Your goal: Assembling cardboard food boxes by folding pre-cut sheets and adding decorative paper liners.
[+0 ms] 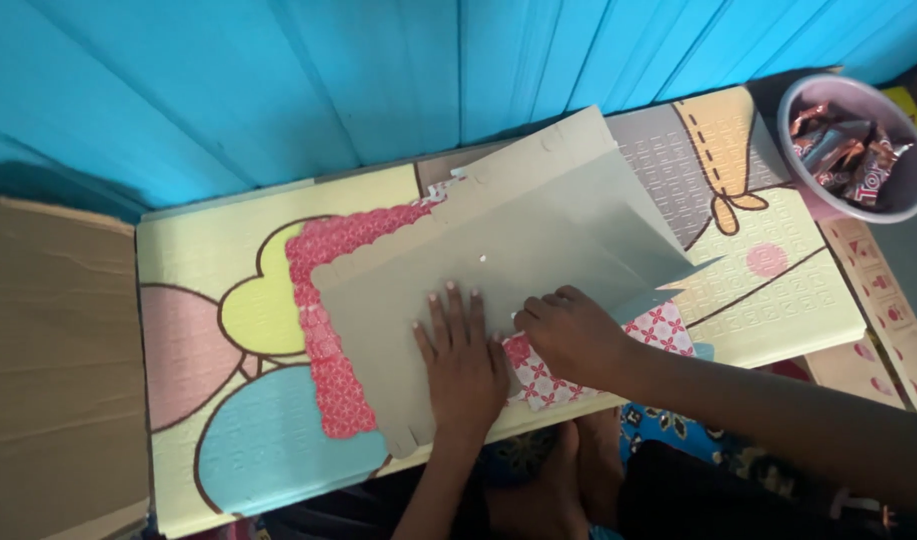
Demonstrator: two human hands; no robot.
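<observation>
**Flat card blank under both hands**

The grey card sheet (498, 260) lies on the patterned mat (208, 260), partly over red patterned paper (328, 320). It looks light, thin, stiff along its creases, best held at the edges. Left hand (463, 365) presses flat, fingers apart. Right hand (568, 335) has fingers curled together, pinching the sheet's near fold. Bowl of wrapped sweets (858, 150) sits beyond the sheet's right corner.

- Left hand (463, 365) lies flat, fingers spread, on a grey card sheet (418, 300).
- Right hand (568, 335) pinches the sheet's folded edge, just right of the left hand.
- Red patterned paper (323, 330) lies under the sheet, showing at its left and near edges.
- Both rest on a cartoon-printed mat (208, 260).
- Far right: a pink bowl (913, 190) of wrapped sweets (848, 150).
- Left: brown cardboard (58, 370).
</observation>
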